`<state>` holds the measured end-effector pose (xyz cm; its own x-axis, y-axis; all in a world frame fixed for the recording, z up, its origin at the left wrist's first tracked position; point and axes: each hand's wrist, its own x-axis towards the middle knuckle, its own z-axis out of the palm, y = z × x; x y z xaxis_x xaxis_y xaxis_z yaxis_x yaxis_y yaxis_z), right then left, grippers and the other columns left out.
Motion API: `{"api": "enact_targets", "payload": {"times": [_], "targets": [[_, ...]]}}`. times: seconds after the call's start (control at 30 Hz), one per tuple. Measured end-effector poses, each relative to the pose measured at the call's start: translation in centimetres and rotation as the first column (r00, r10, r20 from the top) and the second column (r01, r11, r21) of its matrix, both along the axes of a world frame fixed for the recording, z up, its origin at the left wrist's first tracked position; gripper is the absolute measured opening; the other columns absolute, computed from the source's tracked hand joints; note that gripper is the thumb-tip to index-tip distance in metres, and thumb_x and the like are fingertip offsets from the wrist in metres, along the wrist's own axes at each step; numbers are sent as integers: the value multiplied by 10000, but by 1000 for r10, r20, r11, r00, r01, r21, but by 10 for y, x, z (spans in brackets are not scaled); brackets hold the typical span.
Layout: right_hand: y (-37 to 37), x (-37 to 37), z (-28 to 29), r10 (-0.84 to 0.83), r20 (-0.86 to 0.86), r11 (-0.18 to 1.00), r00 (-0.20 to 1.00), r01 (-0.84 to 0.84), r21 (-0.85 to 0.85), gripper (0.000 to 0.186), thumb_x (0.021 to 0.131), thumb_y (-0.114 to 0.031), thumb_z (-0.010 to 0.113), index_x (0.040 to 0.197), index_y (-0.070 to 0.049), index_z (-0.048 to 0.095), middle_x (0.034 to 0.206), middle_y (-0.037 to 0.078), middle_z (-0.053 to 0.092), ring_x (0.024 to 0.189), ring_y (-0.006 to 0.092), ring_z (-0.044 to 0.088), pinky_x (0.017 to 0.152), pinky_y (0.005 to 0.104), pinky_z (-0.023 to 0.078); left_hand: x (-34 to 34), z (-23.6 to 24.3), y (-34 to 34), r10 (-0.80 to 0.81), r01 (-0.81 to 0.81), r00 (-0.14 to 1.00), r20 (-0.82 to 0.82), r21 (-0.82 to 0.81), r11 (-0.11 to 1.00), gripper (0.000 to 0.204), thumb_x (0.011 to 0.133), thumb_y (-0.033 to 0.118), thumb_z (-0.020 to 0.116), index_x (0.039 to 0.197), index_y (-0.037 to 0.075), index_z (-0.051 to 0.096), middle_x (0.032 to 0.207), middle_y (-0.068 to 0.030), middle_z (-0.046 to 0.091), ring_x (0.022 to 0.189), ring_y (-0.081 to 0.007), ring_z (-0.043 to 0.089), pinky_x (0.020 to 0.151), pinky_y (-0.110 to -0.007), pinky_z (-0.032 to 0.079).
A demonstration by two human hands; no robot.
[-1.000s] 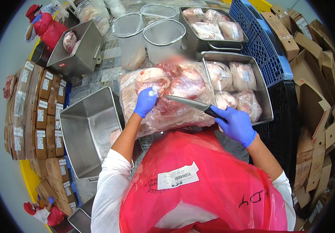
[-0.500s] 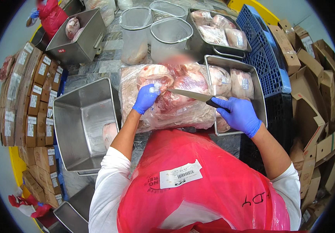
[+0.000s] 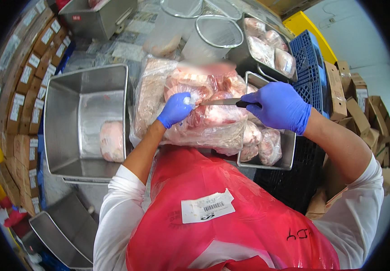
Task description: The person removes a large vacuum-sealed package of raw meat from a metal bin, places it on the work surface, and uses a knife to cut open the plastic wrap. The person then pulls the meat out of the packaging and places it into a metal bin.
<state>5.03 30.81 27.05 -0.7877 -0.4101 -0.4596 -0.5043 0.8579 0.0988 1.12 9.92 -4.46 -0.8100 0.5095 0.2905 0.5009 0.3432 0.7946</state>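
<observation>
Large pieces of raw meat [image 3: 224, 114], red with pale fat, lie on a bulky plastic-wrapped slab [image 3: 152, 88] in front of me. My left hand [image 3: 176, 109], in a blue glove, is closed on a small whitish lump [image 3: 192, 99] at the meat's left side; whether it is plastic or fat I cannot tell. My right hand [image 3: 281, 107], also gloved, grips the black handle of a knife [image 3: 222, 102]. Its blade points left across the meat, with the tip close to my left fingers. The far part of the meat is blurred.
At left stands a deep metal tub [image 3: 59, 122] with one pale wrapped piece [image 3: 112, 141] inside. A metal tub [image 3: 289, 151] of bagged meat stands at right, another [image 3: 236, 56] beyond it. Clear bins [image 3: 219, 31], blue pallets [image 3: 310, 58], stacked boxes [image 3: 25, 74] and loose cardboard [image 3: 359, 119] surround the spot.
My view has shifted and tilted. The knife has come nearer my left hand, its blade now more level. My right elbow is raised further outward. Both hands keep their holds.
</observation>
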Motion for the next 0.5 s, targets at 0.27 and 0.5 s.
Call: {"api": "enact_targets", "payload": {"times": [0.27,0.5], "targets": [[63,81,-77,-236,-149,949,960,196,-246,415,916,-290,664,1324,-221,626,706,180,633,582,353,626,543,466,492,1,11,-12,-4,-106,933,359,287,952,189,893,186,664,891,-3,664,841,-181,661,766,-329,636,709,-406,503],[104,137,-156,-380,-193,846,904,256,-469,470,917,-296,669,1380,-273,588,657,137,590,526,312,600,496,423,486,-9,12,-12,-34,-48,910,414,186,981,173,892,174,694,932,8,671,825,-74,632,742,-168,568,699,-346,487]]}}
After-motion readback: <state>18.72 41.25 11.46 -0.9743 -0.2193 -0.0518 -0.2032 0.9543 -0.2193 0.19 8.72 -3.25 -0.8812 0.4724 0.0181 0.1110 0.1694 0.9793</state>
